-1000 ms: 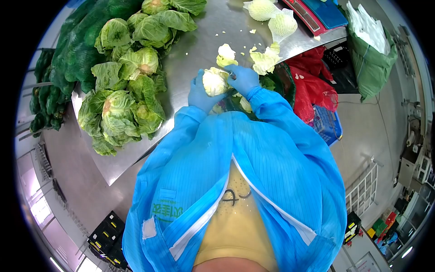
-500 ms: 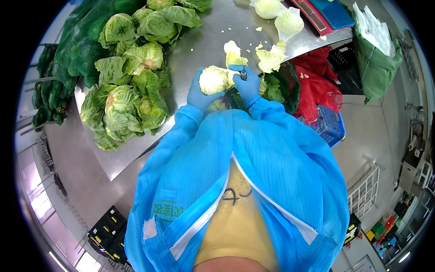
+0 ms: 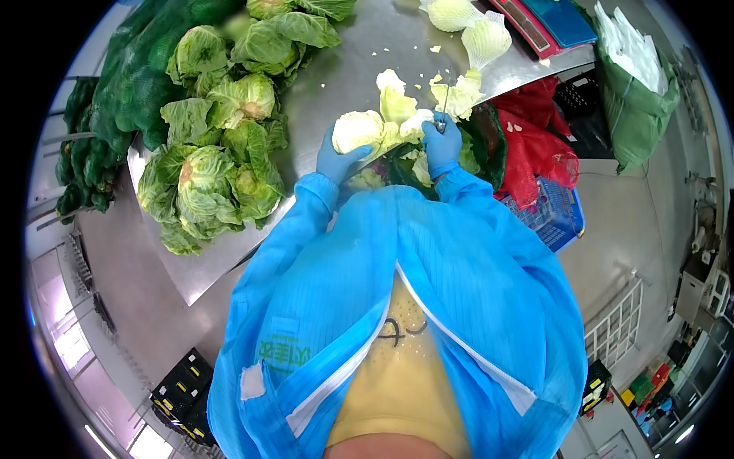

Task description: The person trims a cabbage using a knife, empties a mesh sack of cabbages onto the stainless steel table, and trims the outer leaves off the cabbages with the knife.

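Note:
My left hand [image 3: 338, 158], in a blue glove, is wrapped round the lower left side of a pale trimmed cabbage [image 3: 357, 131] near the table's edge. My gloved right hand [image 3: 443, 147] is closed on a knife [image 3: 446, 105], whose thin blade points away from me. A pale leaf piece [image 3: 415, 125] lies between the cabbage and my right hand; whether it is still joined to the cabbage I cannot tell. Just beyond are a loose yellowish leaf [image 3: 396, 103] and more cut leaves [image 3: 457, 97].
Untrimmed green cabbages [image 3: 206, 183] are heaped on the metal table [image 3: 336, 73] at left, beside green net sacks [image 3: 141, 76]. Net-wrapped cabbages [image 3: 486, 41] and a red scale [image 3: 527, 29] stand far right. Below the right edge are red netting [image 3: 531, 141] and a blue crate [image 3: 556, 214].
My right hand has moved right with the knife, away from the cabbage. A pale leaf piece now shows between them. My left hand has stayed on the cabbage, which has shifted slightly left.

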`<state>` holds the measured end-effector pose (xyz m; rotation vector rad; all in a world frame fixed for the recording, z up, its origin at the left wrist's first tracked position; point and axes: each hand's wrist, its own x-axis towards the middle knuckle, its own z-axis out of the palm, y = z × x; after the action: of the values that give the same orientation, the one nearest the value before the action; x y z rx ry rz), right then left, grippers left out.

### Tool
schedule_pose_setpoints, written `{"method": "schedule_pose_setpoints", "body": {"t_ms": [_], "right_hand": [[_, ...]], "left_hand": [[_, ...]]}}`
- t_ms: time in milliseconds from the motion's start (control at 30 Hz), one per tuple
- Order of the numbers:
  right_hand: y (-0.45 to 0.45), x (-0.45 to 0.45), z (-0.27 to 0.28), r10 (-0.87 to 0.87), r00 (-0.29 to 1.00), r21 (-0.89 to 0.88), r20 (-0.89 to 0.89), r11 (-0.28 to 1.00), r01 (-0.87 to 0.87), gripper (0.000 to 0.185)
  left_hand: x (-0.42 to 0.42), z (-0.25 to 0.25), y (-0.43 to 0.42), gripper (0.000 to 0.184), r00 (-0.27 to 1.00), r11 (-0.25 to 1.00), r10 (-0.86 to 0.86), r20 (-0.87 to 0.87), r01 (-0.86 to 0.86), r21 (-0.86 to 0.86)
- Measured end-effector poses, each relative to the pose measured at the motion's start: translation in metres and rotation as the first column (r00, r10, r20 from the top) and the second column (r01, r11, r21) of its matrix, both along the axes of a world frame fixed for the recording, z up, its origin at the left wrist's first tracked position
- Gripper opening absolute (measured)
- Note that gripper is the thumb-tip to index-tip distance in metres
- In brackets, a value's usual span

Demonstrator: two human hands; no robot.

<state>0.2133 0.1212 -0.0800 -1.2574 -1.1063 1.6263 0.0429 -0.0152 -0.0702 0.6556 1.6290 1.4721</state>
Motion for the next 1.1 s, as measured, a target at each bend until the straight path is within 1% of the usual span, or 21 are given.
{"method": "schedule_pose_setpoints", "body": {"t_ms": [33,67,100,133,167,200,233,300,333,367,400,433,467,500,533,600,700,833,1000,1033,1100], "right_hand": [[0.007,0.003,-0.013,0.015,0.996,0.030,0.089,0.999,-0.018,0.027],[0.012,0.006,-0.005,0.040,0.990,-0.035,0.136,0.999,-0.035,0.032],[0.010,0.006,0.001,0.035,0.990,-0.033,0.134,0.999,-0.031,0.032],[0.007,0.004,0.008,-0.062,0.955,0.239,0.289,0.971,-0.010,0.032],[0.003,0.000,0.025,-0.196,0.894,0.492,0.404,0.870,-0.031,0.032],[-0.001,-0.002,0.042,-0.138,0.904,0.465,0.404,0.882,-0.073,0.044],[-0.002,-0.007,0.041,-0.146,0.906,0.463,0.397,0.884,-0.061,0.044],[0.002,-0.018,0.040,0.271,0.895,0.335,0.353,0.857,-0.392,0.051],[0.005,-0.023,0.043,0.314,0.757,0.282,0.573,0.792,-0.542,0.051],[0.004,-0.025,0.034,0.283,0.760,0.347,0.585,0.760,-0.550,0.048],[0.010,-0.030,0.021,0.481,0.756,0.266,0.443,0.735,-0.624,0.050],[0.016,-0.029,0.023,0.618,0.674,0.139,0.406,0.687,-0.713,0.050],[0.019,-0.033,-0.011,0.615,0.683,0.171,0.394,0.681,-0.712,0.056],[0.020,-0.034,-0.018,0.652,0.674,0.140,0.347,0.675,-0.724,0.055],[0.023,-0.030,-0.004,0.670,0.630,0.143,0.393,0.633,-0.761,0.051],[0.025,-0.026,0.008,0.627,0.619,0.194,0.473,0.611,-0.767,0.044],[0.024,-0.022,0.019,0.532,0.607,0.283,0.590,0.567,-0.773,0.041],[0.014,-0.015,0.016,0.492,0.700,0.403,0.518,0.581,-0.707,0.038],[0.009,-0.015,-0.011,0.372,0.802,0.408,0.467,0.714,-0.569,0.036],[0.007,-0.014,-0.012,0.366,0.804,0.418,0.468,0.710,-0.567,0.036],[0.002,-0.016,-0.008,0.358,0.787,0.347,0.502,0.751,-0.562,0.028]], "left_hand": [[0.002,0.003,-0.001,0.088,1.000,1.000,-0.012,-0.027,0.013,0.020],[0.004,0.005,0.000,0.089,0.998,0.999,-0.022,-0.055,0.024,0.043],[0.006,0.005,-0.001,0.089,0.998,0.999,-0.026,-0.057,0.029,0.045],[0.007,0.006,-0.001,0.090,0.994,0.996,-0.037,-0.102,0.046,0.081],[0.008,0.007,-0.001,0.090,0.988,0.991,-0.047,-0.149,0.065,0.116],[0.012,0.013,-0.001,0.093,0.991,0.991,-0.058,-0.119,0.072,0.110],[0.014,0.012,-0.002,0.093,0.990,0.991,-0.068,-0.127,0.082,0.107],[0.016,0.017,-0.001,0.096,0.982,0.992,-0.057,-0.181,0.077,0.102],[0.018,0.022,-0.003,0.097,0.988,0.993,-0.080,-0.135,0.091,0.078],[0.011,0.018,-0.004,0.098,0.946,0.987,-0.139,-0.293,0.155,0.034],[0.004,-0.001,-0.006,0.099,0.917,0.984,-0.162,-0.366,0.177,0.009],[0.000,-0.002,-0.004,0.103,0.895,0.966,-0.209,-0.394,0.252,0.060],[0.005,-0.004,-0.006,0.107,0.947,0.973,-0.171,-0.273,0.206,0.107],[0.008,0.006,-0.007,0.110,0.953,0.981,-0.157,-0.259,0.180,0.068],[0.009,0.005,-0.006,0.111,0.953,0.977,-0.163,-0.253,0.192,0.094],[0.009,0.001,-0.007,0.109,0.958,0.972,-0.169,-0.230,0.201,0.124],[0.004,-0.003,-0.006,0.109,0.956,0.964,-0.188,-0.223,0.223,0.144],[0.009,0.006,-0.006,0.107,0.968,0.964,-0.197,-0.155,0.220,0.150],[0.008,0.001,-0.006,0.103,0.973,0.964,-0.185,-0.136,0.207,0.165],[0.009,0.004,-0.008,0.103,0.975,0.966,-0.187,-0.120,0.205,0.159],[0.009,0.008,-0.008,0.102,0.976,0.966,-0.187,-0.108,0.203,0.163]]}}
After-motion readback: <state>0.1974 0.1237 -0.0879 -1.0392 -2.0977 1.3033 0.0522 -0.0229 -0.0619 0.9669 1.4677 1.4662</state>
